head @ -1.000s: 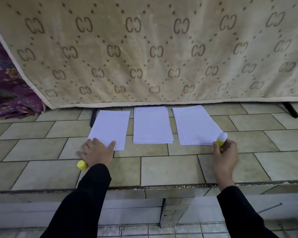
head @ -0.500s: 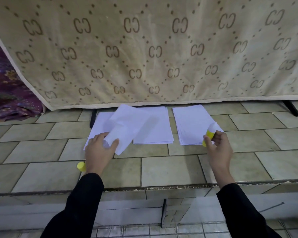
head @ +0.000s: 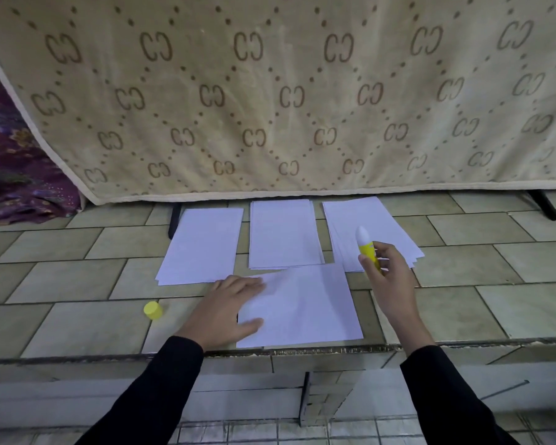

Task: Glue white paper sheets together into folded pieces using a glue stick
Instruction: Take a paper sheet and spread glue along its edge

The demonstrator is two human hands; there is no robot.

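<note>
A single white sheet lies flat near the tiled ledge's front edge. My left hand rests palm down on its left edge, fingers spread. My right hand holds a yellow glue stick upright, its white tip uncapped, above the sheet's right side. Behind lie three white paper stacks: left, middle, right. The yellow cap lies on the tiles left of my left hand.
A beige patterned blanket hangs behind the stacks. Purple fabric is bunched at the far left. The tiled ledge drops off at its front edge, with black stand legs at the back.
My left hand lifted a sheet off the left stack and laid it flat in front of the stacks. My right hand raised the glue stick and moved it inward.
</note>
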